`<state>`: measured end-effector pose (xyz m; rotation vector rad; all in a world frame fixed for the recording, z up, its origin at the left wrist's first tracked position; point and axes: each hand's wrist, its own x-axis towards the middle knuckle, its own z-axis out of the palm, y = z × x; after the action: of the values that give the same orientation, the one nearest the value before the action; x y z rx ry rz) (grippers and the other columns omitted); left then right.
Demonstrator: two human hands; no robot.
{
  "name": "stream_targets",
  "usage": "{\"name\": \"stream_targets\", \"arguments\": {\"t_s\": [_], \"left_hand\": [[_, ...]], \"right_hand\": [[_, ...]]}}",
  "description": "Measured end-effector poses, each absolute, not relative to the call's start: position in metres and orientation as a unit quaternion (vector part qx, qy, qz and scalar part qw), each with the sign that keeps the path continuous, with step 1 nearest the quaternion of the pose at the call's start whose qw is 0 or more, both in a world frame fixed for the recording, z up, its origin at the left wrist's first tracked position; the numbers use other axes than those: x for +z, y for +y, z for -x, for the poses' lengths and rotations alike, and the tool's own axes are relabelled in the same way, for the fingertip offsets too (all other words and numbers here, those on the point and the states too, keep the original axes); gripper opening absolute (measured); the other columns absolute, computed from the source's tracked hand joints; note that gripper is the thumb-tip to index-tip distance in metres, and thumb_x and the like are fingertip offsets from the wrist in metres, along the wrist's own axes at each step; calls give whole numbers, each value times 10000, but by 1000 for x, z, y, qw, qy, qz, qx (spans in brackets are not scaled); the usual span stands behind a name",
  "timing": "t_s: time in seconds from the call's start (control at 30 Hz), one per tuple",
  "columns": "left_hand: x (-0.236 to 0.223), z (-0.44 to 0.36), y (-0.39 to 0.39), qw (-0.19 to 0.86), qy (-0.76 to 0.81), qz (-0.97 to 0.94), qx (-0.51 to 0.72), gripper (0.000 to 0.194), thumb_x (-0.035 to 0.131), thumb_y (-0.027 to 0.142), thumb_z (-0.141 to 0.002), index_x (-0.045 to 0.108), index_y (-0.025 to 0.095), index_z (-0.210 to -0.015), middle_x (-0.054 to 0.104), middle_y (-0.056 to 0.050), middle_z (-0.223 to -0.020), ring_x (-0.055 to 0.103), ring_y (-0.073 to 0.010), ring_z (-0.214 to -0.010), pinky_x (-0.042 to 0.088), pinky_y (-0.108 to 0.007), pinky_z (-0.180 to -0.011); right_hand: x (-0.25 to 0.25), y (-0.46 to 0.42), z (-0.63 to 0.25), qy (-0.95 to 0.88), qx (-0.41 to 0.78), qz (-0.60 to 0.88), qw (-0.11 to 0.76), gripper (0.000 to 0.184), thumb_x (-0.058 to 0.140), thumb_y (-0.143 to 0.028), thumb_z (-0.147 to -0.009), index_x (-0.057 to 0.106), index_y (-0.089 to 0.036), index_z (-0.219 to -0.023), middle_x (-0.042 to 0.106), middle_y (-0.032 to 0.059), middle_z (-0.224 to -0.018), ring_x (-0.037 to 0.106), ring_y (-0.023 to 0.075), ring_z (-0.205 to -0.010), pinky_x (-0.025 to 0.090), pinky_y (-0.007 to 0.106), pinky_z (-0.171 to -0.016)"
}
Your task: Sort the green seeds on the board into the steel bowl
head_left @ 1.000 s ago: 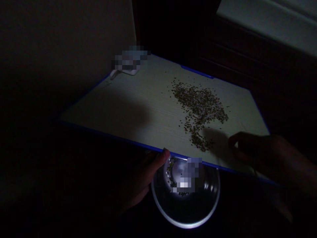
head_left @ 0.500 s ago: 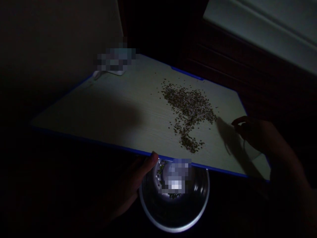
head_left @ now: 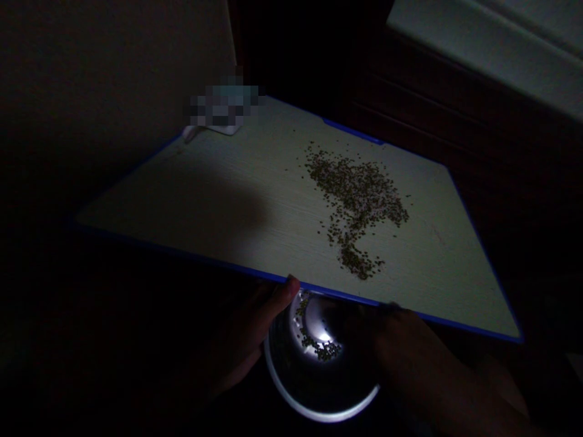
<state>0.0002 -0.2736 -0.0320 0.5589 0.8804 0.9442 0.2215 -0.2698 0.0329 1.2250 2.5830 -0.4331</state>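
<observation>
A pale board with blue edging [head_left: 237, 194] spans the view. Small dark grains [head_left: 364, 194], too small to name, lie scattered on its right half, with a tail toward the near edge. My left hand [head_left: 259, 328] grips that edge, thumb on top, the other fingers hidden in the dark. Below the edge is a shiny metal bowl [head_left: 332, 416], partly covered by the board, with greenish grains [head_left: 321, 349] at its bottom. My right hand [head_left: 405, 340] is over the bowl's right side, close under the board's edge; its fingers are lost in shadow.
On the board's far left corner rests a whitish item [head_left: 225, 127], mostly blurred out. A plain wall [head_left: 136, 60] rises at the left. Pale slab-like surface [head_left: 483, 48] at upper right, above dark wood. The room is very dim.
My right hand has moved from above the board's right end, left and down to the near edge over the bowl. My left hand keeps its grip. The view has shifted slightly.
</observation>
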Motion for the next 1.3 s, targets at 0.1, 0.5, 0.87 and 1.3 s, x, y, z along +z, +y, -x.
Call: {"name": "stream_targets", "arguments": {"t_s": [0.1,0.5,0.87,1.3], "left_hand": [[-37,1,-276,772,397,-241,433,427,521,419,-946,551,328,-1363,508,10,-1493,406,-252,-1404,295,-440,-1172],[-43,1,-277,766,395,-237,448,442,535,397,-948,514,355,-1387,532,-2,-1476,482,-246,-1351,352,-433,-1139],[-45,2,-277,742,434,-248,447,393,599,440,-897,610,359,-1282,581,-2,-1429,408,-261,-1402,277,-473,-1176],[-41,2,-275,757,401,-265,443,381,542,414,-934,607,337,-1301,611,-17,-1398,480,-281,-1351,320,-483,-1151]], "right_hand": [[29,-270,-215,894,-116,-412,130,441,529,18,-808,659,-200,-1169,771,87,-1009,737,187,-845,537,260,-742],[21,-273,-209,893,-95,-416,144,402,522,30,-775,688,-176,-1076,774,91,-905,729,177,-768,511,246,-674],[14,-273,-201,880,-112,-431,165,272,532,-3,-814,696,-136,-985,769,124,-892,728,183,-761,512,248,-672],[88,-259,-258,787,-312,-527,72,111,537,-310,-934,610,-227,-936,667,-26,-681,600,93,-525,360,195,-456]]}}
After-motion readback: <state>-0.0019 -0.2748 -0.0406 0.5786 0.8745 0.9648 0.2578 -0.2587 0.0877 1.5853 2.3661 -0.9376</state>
